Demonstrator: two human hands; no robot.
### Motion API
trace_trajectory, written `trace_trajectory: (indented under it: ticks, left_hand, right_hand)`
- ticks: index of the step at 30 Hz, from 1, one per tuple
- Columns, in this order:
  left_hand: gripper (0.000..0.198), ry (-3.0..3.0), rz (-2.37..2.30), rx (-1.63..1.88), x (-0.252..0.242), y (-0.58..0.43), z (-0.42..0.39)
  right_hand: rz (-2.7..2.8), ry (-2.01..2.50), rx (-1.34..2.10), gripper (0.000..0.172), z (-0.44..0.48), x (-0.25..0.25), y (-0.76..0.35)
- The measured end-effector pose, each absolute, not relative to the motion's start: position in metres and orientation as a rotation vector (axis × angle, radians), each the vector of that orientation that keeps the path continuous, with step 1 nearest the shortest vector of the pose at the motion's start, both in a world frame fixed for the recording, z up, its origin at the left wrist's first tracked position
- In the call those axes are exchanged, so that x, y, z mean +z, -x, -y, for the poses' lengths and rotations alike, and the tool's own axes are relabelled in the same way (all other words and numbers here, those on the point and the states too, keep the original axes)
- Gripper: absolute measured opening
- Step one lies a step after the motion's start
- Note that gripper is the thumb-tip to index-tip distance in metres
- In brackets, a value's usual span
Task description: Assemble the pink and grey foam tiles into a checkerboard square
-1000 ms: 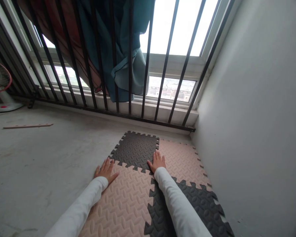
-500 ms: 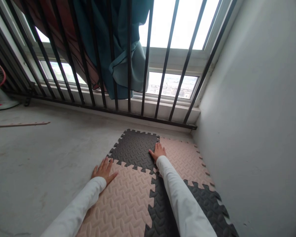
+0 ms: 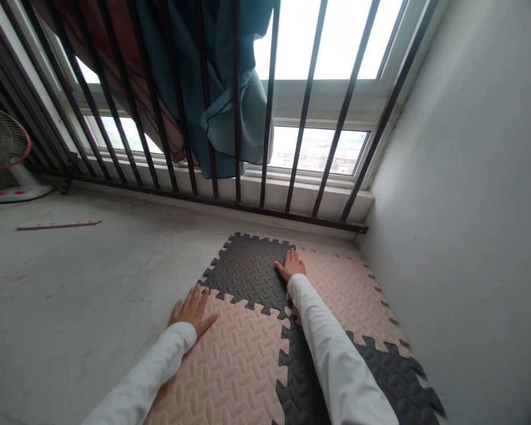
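Note:
Puzzle-edged foam mat tiles lie joined on the floor in a checker of pink and dark grey. My left hand [image 3: 192,310] rests with fingers spread on the upper left corner of the near pink tile [image 3: 230,360]. Flat over the seam between the far grey tile [image 3: 248,268] and the far pink tile [image 3: 349,289] lies my right hand [image 3: 292,265], fingers stretched out. A second grey tile [image 3: 396,378] sits at the lower right, partly covered by my right forearm. Neither hand grips anything.
A black railing [image 3: 248,208] runs along the window, with blue cloth [image 3: 230,118] hanging behind its bars. On the right rises a white wall [image 3: 469,206]. At far left stand a fan [image 3: 9,141] and, on the concrete floor [image 3: 92,283], a thin pink strip [image 3: 59,225].
The view has shifted slightly, so most things sit further right and more of the fan shows. My right hand has slid a little toward the far end of the seam; my left stays put.

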State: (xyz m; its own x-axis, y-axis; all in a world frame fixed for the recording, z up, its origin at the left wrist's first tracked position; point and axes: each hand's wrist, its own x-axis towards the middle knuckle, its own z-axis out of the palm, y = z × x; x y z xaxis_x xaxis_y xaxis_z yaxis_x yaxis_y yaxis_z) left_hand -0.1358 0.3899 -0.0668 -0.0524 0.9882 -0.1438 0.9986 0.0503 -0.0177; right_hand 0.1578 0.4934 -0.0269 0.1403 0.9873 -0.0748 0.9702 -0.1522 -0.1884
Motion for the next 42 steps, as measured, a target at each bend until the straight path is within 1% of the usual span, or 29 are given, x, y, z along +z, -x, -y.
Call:
trace_trajectory:
  ticks: [4, 7, 10, 14, 19, 21, 24, 28, 33, 36, 39, 42]
  left_hand:
    - [0.071, -2.112, -2.203, -0.157, -0.066, 0.135, -0.389]
    - [0.071, -2.117, -2.21, -0.142, -0.066, 0.135, -0.388]
    - [0.071, -2.107, -2.211, -0.144, -0.067, 0.136, -0.388]
    - [0.071, -2.115, -2.204, -0.118, -0.068, 0.136, -0.388]
    - [0.072, -2.101, -2.184, -0.144, -0.064, 0.136, -0.387]
    - [0.072, -2.095, -2.172, -0.147, -0.062, 0.136, -0.387]
    - [0.07, -2.087, -2.153, -0.163, -0.059, 0.135, -0.386]
    - [0.069, -2.076, -2.158, -0.168, -0.058, 0.134, -0.387]
    - [0.066, -2.067, -2.142, -0.246, -0.043, 0.13, -0.387]
    - [0.057, -2.075, -2.168, -0.342, -0.023, 0.115, -0.378]
    - [0.05, -2.181, -2.062, -0.37, -0.005, 0.086, -0.35]
    - [0.06, -2.107, -1.857, -0.435, -0.001, 0.05, -0.3]
  right_hand:
    - [1.956, 2.281, 0.18, 0.072, -0.497, -0.033, -0.16]
    - [1.984, 2.263, 0.098, 0.076, -0.493, -0.035, -0.156]
    - [2.014, 2.288, 0.107, 0.08, -0.495, -0.032, -0.155]
    - [1.979, 2.332, 0.13, 0.078, -0.509, -0.031, -0.16]
    - [1.965, 2.359, 0.15, 0.08, -0.523, -0.033, -0.165]
    - [1.966, 2.325, 0.217, 0.079, -0.524, -0.03, -0.167]
    - [1.93, 2.268, 0.407, 0.073, -0.511, -0.021, -0.173]
    - [1.867, 2.246, 0.5, 0.067, -0.451, -0.006, -0.183]
    - [1.898, 2.364, 0.55, 0.064, -0.314, 0.006, -0.188]
    - [1.933, 2.431, 0.549, 0.063, -0.232, 0.008, -0.195]
    - [1.908, 2.572, 0.51, 0.062, -0.172, 0.007, -0.207]
    - [1.878, 2.666, 0.496, 0.062, -0.137, 0.007, -0.219]
